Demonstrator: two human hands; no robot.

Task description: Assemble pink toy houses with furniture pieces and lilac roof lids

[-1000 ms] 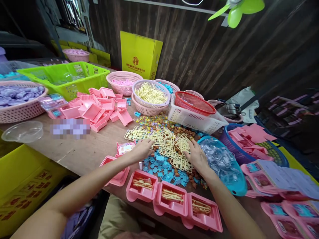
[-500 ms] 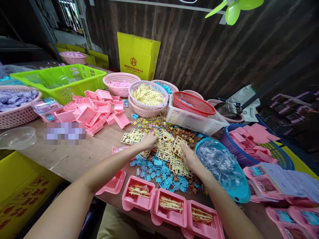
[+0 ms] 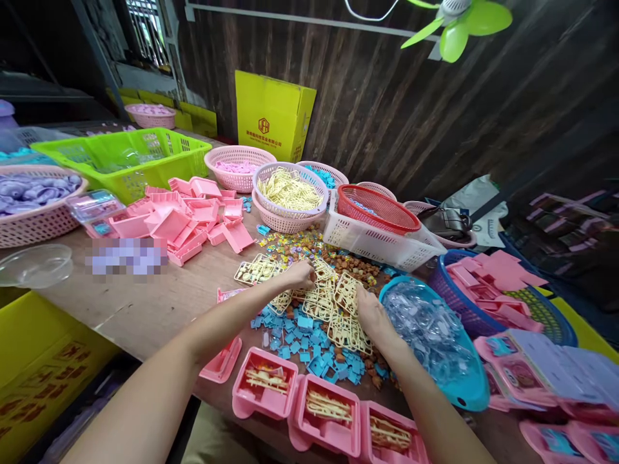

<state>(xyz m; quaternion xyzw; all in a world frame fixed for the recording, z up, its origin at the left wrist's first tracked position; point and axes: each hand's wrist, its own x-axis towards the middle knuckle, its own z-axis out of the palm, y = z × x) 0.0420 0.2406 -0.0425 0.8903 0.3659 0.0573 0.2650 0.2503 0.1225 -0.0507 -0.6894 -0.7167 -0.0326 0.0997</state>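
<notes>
Cream plastic part frames (image 3: 322,299) lie in a loose pile mid-table, over small blue plastic pieces (image 3: 333,361). My left hand (image 3: 300,276) is on the left side of this pile with its fingers curled down; whatever is between them is hidden. At the right of the pile, my right hand (image 3: 372,312) grips the edge of one cream frame (image 3: 347,293), which is slightly tilted. In front stand pink open boxes (image 3: 265,394) with cream frames inside them.
Brown pieces (image 3: 355,261) are strewn behind the frames. A blue tray of clear plastic parts (image 3: 476,386) sits by my right forearm. Pink trays (image 3: 169,222) are heaped at left, near a green basket (image 3: 130,177). A white basket (image 3: 382,248) stands behind.
My left hand has shifted slightly right over the cream frames. My right hand has moved slightly right and now holds a frame's edge. The camera view has shifted a little.
</notes>
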